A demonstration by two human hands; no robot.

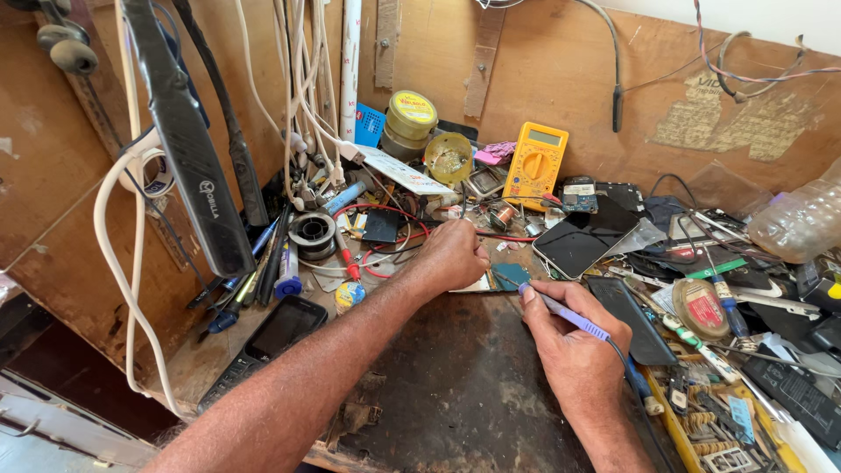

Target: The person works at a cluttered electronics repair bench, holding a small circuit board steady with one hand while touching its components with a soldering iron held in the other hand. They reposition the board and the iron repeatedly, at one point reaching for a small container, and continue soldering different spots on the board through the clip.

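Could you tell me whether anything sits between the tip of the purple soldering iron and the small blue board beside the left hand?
Nothing visible does. The right hand holds the purple soldering iron with its tip at the small blue board, which the left hand steadies on the workbench. The clutter lies behind and beside them.

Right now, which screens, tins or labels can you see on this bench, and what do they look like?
Multimeter: back centre, yellow, small grey screen.
Smartphone: right of the left hand, black blank screen.
Round tin: back, yellow lid.
Keypad phone: front left, dark screen.
Round label: right, red and white.
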